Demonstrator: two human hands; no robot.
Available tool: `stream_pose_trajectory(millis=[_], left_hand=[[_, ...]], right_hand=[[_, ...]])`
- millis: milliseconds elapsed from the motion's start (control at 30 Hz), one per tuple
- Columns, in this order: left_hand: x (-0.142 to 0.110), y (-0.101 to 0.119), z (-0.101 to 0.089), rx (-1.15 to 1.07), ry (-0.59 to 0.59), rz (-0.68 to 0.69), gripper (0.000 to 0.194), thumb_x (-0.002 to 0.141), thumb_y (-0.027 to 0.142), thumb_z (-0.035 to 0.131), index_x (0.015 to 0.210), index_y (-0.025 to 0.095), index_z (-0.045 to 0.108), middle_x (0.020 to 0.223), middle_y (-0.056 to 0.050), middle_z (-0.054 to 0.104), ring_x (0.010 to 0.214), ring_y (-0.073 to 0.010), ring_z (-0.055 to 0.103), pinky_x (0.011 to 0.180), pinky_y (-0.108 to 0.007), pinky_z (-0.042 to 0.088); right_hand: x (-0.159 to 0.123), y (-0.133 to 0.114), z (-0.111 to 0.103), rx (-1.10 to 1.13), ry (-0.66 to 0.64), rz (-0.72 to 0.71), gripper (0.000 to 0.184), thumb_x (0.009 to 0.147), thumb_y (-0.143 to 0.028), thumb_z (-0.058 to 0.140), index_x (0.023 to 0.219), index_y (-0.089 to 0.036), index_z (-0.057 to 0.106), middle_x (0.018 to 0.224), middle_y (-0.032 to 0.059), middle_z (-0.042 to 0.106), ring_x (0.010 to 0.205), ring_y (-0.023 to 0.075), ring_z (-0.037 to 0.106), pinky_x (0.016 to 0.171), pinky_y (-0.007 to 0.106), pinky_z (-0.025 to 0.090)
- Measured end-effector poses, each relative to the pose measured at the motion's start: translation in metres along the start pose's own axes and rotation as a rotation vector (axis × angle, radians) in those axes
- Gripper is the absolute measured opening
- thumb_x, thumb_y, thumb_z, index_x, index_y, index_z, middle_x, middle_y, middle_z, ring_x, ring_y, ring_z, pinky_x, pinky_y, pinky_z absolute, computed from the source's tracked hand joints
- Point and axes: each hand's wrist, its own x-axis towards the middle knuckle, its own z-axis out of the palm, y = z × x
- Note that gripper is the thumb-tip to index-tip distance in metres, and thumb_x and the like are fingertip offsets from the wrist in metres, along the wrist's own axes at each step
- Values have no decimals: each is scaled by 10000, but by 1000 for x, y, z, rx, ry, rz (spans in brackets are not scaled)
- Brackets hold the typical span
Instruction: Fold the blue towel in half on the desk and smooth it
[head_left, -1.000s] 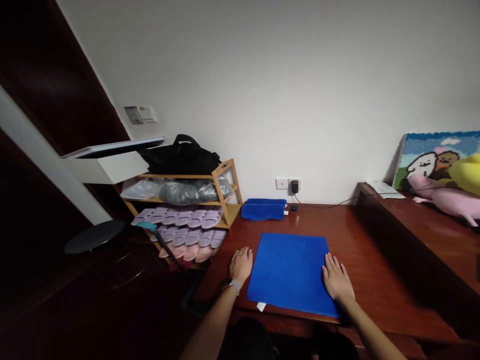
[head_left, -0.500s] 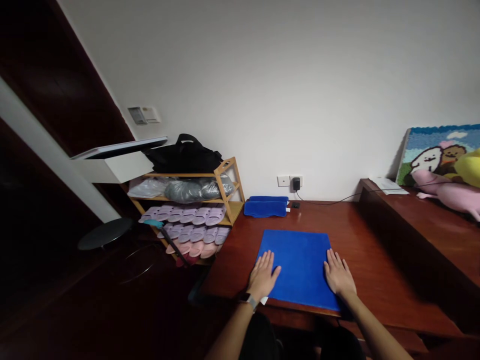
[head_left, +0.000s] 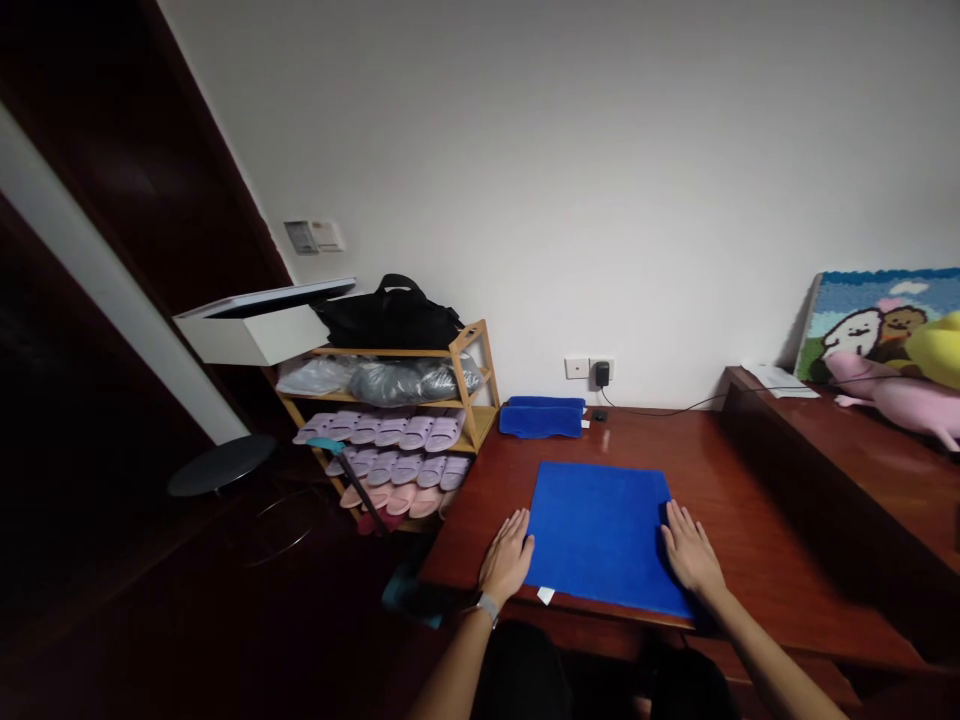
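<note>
A blue cloth (head_left: pixel 604 535) lies spread flat at the front of the brown wooden table (head_left: pixel 720 450), with a small white tag sticking out at its near left corner. My left hand (head_left: pixel 507 556) rests at the cloth's left edge, palm down with fingers stretched out. Along the right edge lies my right hand (head_left: pixel 691 550), also flat with its fingers extended, partly over the cloth's border. Neither hand holds anything. Folded blue cloths (head_left: pixel 541 418) with white tags sit at the back left of the table.
A wooden rack (head_left: pixel 472 400) with several pairs of slippers (head_left: pixel 405 432) and a black bag (head_left: pixel 394 315) stands left, beside a round stool (head_left: pixel 223 465). A charger (head_left: pixel 602 374) is plugged in at the wall. Pink plush toy (head_left: pixel 900 390) lies on the raised ledge right.
My left hand has slid left from on top of the cloth to its edge. My right hand stays near the right edge. The view has shifted slightly.
</note>
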Motion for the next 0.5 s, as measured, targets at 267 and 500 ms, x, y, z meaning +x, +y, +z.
stream_pose_trajectory(millis=[267, 500], left_hand=[[2, -4, 7, -70, 76, 13, 495, 1033, 334, 348, 1468, 182, 530, 1530, -66, 530, 1443, -184, 448, 1234, -402, 325], [13, -1, 7, -89, 165, -46, 492, 1017, 306, 342, 1437, 188, 569, 1501, -62, 566, 1422, -217, 479, 1202, -426, 388]], right_hand=[[-43, 3, 15, -33, 4, -26, 705, 1010, -464, 126, 1618, -115, 204, 1681, 37, 206, 1559, 210, 155, 1270, 416, 103], [-45, -2, 9, 4, -5, -23, 701, 1011, -450, 110, 1613, -95, 167, 1686, 37, 173, 1564, 215, 124, 1275, 419, 68]])
